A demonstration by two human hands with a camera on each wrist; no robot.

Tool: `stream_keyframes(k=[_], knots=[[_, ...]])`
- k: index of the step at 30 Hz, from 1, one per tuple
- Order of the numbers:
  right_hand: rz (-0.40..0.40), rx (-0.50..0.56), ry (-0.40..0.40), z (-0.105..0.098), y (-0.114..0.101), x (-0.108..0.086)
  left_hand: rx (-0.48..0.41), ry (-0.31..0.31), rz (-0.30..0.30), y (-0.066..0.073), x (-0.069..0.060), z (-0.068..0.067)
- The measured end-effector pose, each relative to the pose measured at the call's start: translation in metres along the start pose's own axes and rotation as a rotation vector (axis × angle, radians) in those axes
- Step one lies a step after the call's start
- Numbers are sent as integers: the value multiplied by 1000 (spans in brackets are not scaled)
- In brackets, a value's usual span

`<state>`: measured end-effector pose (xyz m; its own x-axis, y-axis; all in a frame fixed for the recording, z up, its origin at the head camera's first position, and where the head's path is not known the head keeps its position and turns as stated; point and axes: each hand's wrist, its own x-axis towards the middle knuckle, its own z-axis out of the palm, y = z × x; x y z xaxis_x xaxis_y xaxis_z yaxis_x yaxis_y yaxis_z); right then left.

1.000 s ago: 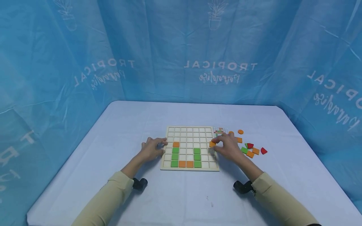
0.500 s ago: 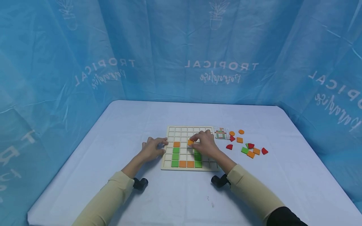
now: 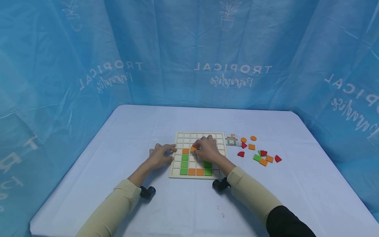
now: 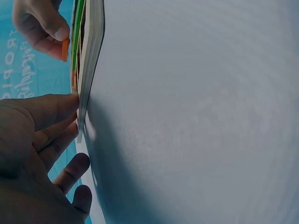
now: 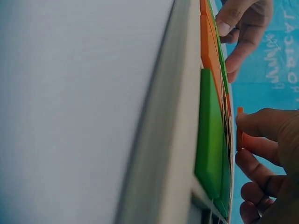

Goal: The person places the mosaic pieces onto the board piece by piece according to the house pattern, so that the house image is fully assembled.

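The right hand (image 3: 208, 150) pinches an orange square tile (image 3: 192, 149) over a gridded board (image 3: 186, 140), right of a second orange tile (image 3: 185, 151); the left hand (image 3: 159, 156), fingers spread, touches the board's left edge.

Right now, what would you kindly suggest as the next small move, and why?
Probably lower the orange square tile onto the white gridded board, beside the upper seated orange square: the right hand pinches it above the board, whose edge the left hand touches.
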<state>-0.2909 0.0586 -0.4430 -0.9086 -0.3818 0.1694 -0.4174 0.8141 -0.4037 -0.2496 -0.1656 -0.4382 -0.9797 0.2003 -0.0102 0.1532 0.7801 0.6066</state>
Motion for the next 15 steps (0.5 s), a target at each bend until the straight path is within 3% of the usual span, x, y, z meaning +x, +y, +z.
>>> stream_keyframes(k=[15], knots=[[-34,-31,-52,1,1,-2,5,-4,0,0,1,0]])
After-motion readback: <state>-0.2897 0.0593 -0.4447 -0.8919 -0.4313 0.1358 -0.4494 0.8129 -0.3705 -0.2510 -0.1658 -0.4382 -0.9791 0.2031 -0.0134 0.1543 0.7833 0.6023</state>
